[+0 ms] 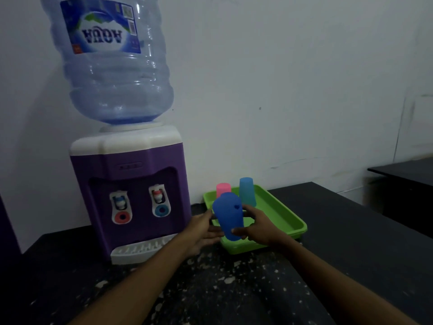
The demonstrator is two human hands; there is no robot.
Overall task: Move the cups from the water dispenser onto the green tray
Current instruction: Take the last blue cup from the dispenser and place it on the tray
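Note:
A dark blue cup (227, 214) is upside down and tilted over the near left corner of the green tray (284, 214). My right hand (255, 227) grips it from the right, fingers wrapped around its lower part. My left hand (202, 228) touches its left side with fingers spread. A pink cup (223, 188) and a light blue cup (247, 191) stand upside down at the back of the tray. The purple and white water dispenser (131, 184) stands to the left; its white drip tray (138, 250) holds no cups.
A large blue water bottle (112, 59) sits on top of the dispenser. Everything stands on a dark speckled counter (210, 289) against a white wall. A second dark table (407, 174) is at the far right.

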